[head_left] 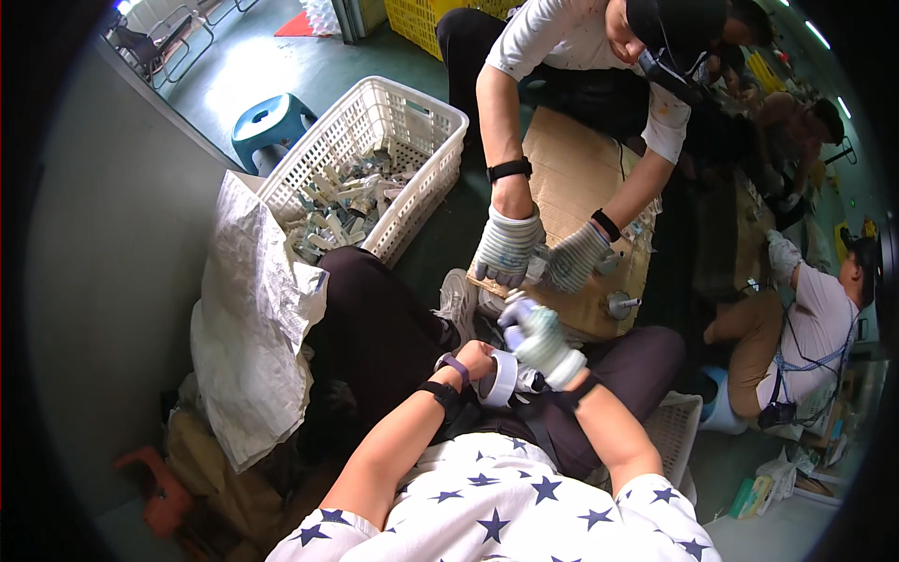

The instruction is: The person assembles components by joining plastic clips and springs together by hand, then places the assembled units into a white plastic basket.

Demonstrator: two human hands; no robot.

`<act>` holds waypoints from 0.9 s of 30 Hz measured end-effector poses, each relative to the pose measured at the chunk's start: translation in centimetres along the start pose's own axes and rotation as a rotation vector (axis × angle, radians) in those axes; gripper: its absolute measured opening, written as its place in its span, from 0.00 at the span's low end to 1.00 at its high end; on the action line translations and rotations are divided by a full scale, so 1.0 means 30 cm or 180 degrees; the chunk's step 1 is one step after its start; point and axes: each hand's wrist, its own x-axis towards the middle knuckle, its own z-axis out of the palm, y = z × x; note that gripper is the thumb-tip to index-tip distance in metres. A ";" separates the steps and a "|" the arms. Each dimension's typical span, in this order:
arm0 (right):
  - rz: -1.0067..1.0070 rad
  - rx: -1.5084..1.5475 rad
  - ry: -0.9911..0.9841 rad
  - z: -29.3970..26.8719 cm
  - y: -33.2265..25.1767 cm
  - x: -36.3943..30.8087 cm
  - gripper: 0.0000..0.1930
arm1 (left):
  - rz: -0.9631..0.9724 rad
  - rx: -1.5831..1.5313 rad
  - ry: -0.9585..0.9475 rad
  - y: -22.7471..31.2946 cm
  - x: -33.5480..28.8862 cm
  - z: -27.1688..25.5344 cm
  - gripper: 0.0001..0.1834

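My left hand (476, 361), bare, has its fingers curled beside a white ring-shaped piece (502, 378) like a tape roll and grips it above my lap. My right hand (538, 339), in a white and grey work glove, is raised just beyond it. Motion blurs this hand, but its fingers look closed, with a small greyish tip sticking out that I cannot make out. Across from me, a co-worker's gloved hands (510, 248) meet over a small pale part (537, 268) at the edge of a cardboard-covered work surface (565, 159).
Metal fittings (621, 304) lie on the cardboard. At the left stands a white plastic crate (426, 117) of mixed small parts, with a blue stool (273, 124) behind. A white woven sack (253, 328) hangs near my left leg. Another person (810, 328) sits at the right.
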 end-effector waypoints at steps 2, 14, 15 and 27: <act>0.0305 -0.0381 -0.0726 0.137 0.220 -0.128 0.05 | 0.0306 0.0491 0.0070 -0.066 0.035 0.038 0.13; 0.0610 0.0076 -0.0851 0.058 0.204 -0.058 0.06 | 0.0000 -0.0009 0.0099 -0.045 0.045 -0.018 0.14; 0.0736 0.0233 -0.0686 0.032 0.202 -0.059 0.05 | 0.0009 -0.0008 0.0079 -0.043 0.051 -0.012 0.14; 0.0286 -0.0128 -0.0967 0.166 0.263 -0.020 0.04 | 0.0785 -0.0206 0.0301 -0.174 0.146 0.009 0.05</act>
